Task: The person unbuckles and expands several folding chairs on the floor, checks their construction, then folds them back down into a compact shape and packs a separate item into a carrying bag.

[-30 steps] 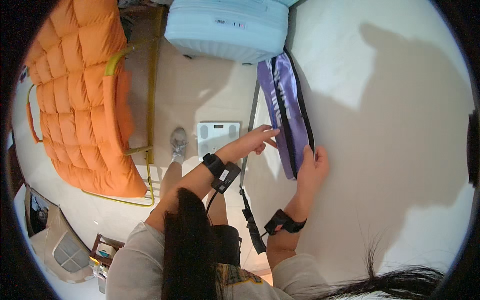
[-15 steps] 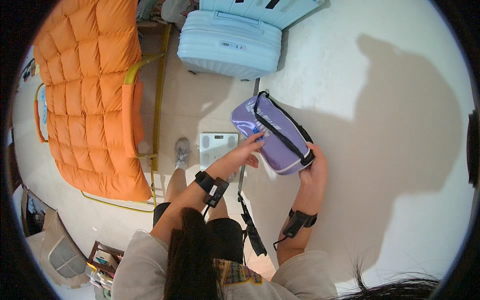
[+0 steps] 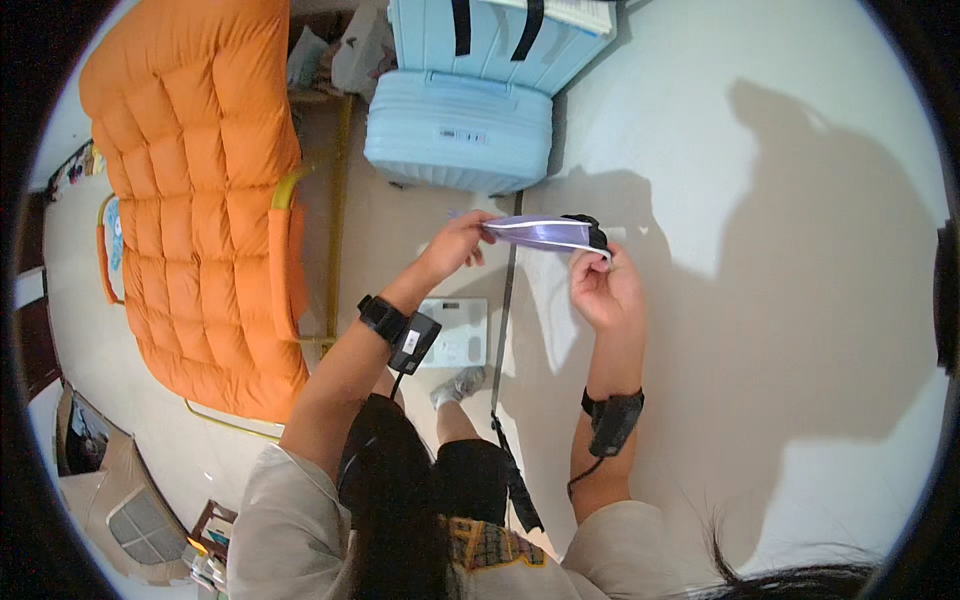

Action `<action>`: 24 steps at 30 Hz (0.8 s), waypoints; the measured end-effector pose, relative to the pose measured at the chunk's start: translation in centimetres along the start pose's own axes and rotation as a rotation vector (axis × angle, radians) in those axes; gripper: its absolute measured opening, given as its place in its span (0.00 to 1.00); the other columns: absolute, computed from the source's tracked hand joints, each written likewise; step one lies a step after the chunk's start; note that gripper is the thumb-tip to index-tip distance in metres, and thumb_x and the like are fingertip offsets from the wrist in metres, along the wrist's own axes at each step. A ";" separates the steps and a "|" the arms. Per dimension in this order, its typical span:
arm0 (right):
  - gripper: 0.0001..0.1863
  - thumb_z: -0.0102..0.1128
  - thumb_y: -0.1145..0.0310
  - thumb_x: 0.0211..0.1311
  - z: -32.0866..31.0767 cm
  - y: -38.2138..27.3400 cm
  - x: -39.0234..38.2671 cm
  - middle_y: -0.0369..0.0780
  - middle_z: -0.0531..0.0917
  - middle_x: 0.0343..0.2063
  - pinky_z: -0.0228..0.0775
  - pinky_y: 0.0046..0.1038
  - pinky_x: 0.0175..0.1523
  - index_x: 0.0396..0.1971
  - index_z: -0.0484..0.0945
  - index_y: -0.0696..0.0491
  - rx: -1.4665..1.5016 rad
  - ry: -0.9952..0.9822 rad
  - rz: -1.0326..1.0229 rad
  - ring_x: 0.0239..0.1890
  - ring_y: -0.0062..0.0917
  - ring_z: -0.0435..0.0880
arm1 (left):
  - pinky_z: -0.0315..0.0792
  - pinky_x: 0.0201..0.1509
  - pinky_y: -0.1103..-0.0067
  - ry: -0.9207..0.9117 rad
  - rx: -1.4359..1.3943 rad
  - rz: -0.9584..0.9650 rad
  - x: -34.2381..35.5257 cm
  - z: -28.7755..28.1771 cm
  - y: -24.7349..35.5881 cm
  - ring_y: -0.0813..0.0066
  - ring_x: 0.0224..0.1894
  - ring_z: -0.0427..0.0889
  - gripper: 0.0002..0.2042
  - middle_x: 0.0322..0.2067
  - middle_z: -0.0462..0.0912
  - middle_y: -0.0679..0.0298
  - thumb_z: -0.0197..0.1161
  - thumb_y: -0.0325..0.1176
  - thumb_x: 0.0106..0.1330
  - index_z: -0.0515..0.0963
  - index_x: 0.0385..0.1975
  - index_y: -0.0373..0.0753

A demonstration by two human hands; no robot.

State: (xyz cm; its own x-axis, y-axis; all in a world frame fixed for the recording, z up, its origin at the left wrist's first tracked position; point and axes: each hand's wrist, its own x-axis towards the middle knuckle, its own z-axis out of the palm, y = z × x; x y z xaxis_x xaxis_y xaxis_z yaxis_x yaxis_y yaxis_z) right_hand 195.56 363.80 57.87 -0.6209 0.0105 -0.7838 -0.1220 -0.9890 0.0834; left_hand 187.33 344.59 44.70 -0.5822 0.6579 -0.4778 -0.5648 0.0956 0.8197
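A flat purple bag with pale piping and a bunched black strap is held up in front of me, its narrow edge turned toward me. The fingers of my left hand close on the bag's left end. At the opposite end, beside the strap, my right hand grips the lower right corner. The bag's broad printed face is hidden from this angle.
Ahead stands a light blue suitcase, with a blue panel bearing black straps behind it. An orange padded chair with a yellow metal frame is at left. A white bathroom scale lies on the floor below my left hand.
The bag has turned from showing its broad face to edge-on and moved farther up. My left hand has gone from touching its face to gripping its left end. My foot positions have shifted.
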 end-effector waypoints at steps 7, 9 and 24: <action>0.06 0.45 0.80 0.54 11.8 3.7 -1.6 0.43 0.72 0.25 0.81 0.22 0.32 0.25 0.70 0.67 0.465 -0.021 0.251 0.33 0.30 0.75 | 0.66 0.40 0.77 0.115 0.866 0.513 8.2 -8.3 2.5 0.69 0.31 0.70 0.14 0.29 0.74 0.61 0.63 0.36 0.53 0.73 0.37 0.38; 0.08 0.46 0.80 0.53 14.4 3.2 0.0 0.45 0.72 0.30 0.80 0.22 0.33 0.33 0.71 0.67 0.538 -0.084 0.191 0.34 0.30 0.74 | 0.66 0.44 0.77 -0.119 0.371 0.126 9.7 -9.6 3.5 0.71 0.35 0.71 0.12 0.32 0.74 0.59 0.55 0.35 0.61 0.73 0.42 0.37; 0.22 0.46 0.55 0.61 17.5 5.8 17.2 0.39 0.73 0.37 0.65 0.22 0.33 0.49 0.63 0.55 -0.681 0.389 -0.667 0.31 0.22 0.71 | 0.64 0.33 0.65 -0.079 0.816 0.259 16.8 -16.3 30.0 0.43 0.33 0.69 0.08 0.29 0.72 0.45 0.51 0.32 0.61 0.65 0.32 0.33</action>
State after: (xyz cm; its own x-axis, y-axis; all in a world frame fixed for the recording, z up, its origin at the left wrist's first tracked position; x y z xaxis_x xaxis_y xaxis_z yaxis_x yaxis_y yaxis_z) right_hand 170.62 360.84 55.67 -0.2792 0.6591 -0.6983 0.1899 -0.6749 -0.7130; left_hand 151.06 346.30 56.07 -0.5754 0.7801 -0.2456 0.1953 0.4226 0.8850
